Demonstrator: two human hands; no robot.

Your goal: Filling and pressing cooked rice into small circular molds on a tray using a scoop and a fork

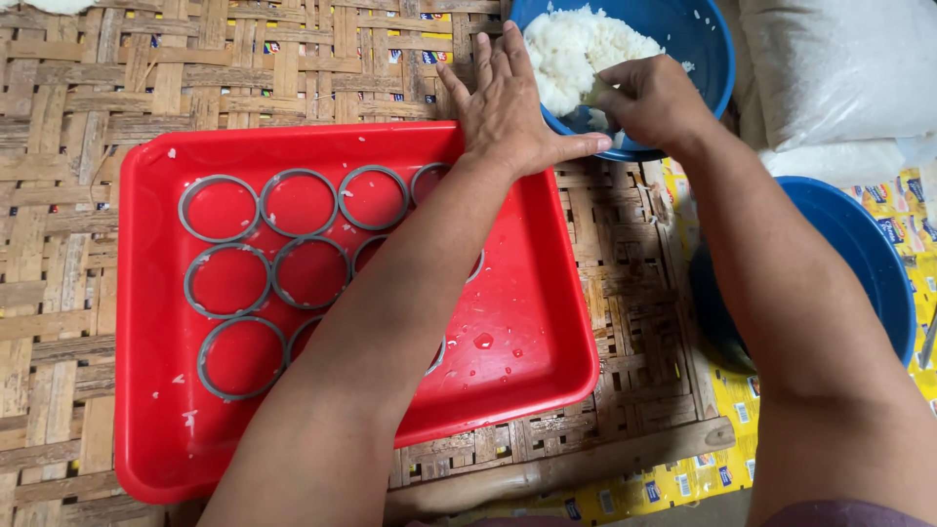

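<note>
A: From the head camera, where are the hands?

B: The left hand (509, 109) lies flat, fingers spread, clamped on nothing. It rests across the far rim of the red tray (532, 322), its thumb touching the side of the blue bowl (698, 49).

A: And the other one?

B: The right hand (649, 98) reaches into that bowl, fingers pinched together on a bit of the white rice dough (571, 49) heaped inside.

A: What sits in the tray?

B: Grey ring moulds (220, 208) lie flat in rows toward its left side, touching one another. The left forearm hides some of them. White crumbs and drops dot the red surface.

A: Anything around it?

B: The tray rests on a woven bamboo mat (59, 146). A second blue basin (869, 254) stands to the right, under the right forearm, and white sacks (839, 59) lie beside the bowl.
</note>
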